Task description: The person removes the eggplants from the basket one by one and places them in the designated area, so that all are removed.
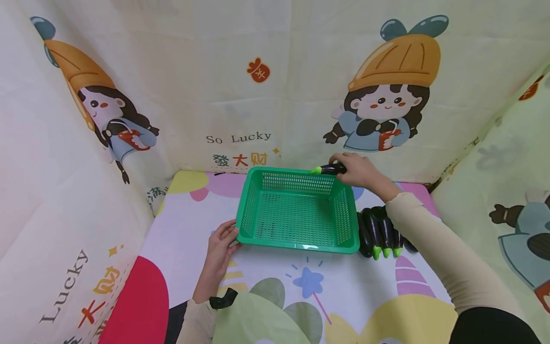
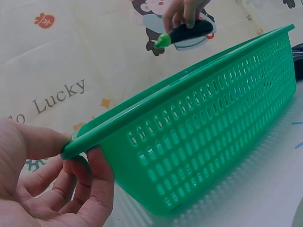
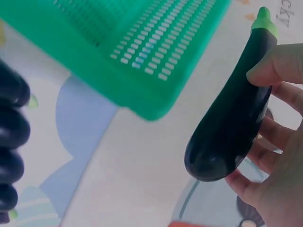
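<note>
The table (image 1: pixel 180 239), covered with a printed cartoon cloth, carries everything here. At its centre sits the green basket (image 1: pixel 296 210), a perforated plastic tray with nothing in it.

Along the table's right edge, just beside the basket's right wall, lies the row of eggplants (image 1: pixel 380 231): dark purple, green caps pointing toward me, lying side by side and touching one another.

My left hand (image 1: pixel 220 248) steadies the basket at its near-left corner. The wrist view shows the thumb on top of the rim and the fingers (image 2: pixel 97 184) curled under it, pinching the rim.

My right hand (image 1: pixel 358 171) holds one eggplant (image 1: pixel 330 168) in the air above the basket's far-right corner, toward the table's far edge. The thumb presses the upper side near the cap and the remaining fingers (image 3: pixel 265 158) curl underneath, so the eggplant is gripped, not resting on anything. Its green cap points left, over the basket's far rim.

Step in hand, as I judge it: transfer of one eggplant from the row into the basket, at the carry stage.

The next move calls for lowering the right hand past the far rim until the eggplant lies on the basket floor, then spreading the fingers, with the left hand holding the rim so the basket does not slide.
</note>
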Demonstrator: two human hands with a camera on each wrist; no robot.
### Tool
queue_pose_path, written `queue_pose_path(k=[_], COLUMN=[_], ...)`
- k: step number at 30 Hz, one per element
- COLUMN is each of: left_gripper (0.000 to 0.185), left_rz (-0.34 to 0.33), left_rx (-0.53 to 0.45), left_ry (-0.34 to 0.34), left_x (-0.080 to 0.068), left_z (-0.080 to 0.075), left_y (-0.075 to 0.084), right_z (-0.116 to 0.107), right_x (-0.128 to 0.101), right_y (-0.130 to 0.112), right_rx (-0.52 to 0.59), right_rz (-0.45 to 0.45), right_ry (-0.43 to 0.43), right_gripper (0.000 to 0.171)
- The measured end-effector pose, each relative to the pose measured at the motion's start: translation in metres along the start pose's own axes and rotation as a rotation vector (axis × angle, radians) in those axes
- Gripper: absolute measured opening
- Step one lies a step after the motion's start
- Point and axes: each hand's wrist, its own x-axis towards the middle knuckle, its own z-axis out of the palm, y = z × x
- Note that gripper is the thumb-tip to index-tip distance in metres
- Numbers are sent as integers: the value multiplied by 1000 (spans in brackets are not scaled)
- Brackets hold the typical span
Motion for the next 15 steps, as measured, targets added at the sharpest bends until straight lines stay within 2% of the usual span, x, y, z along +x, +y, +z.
queue_pose_path(k=[10,15], left_gripper=[44,44], left_rz=[2,2], left_rx=[1,9], left_ry=[1,2], left_x=[1,1], left_z=[0,0], left_y=[-1,-1], right_z=[-13,-14], right_x=[-17,-29], right_y=[41,56], right_rx=[126,146], right_rz=[40,49], right_ry=[-9,-34], right_gripper=[37,39])
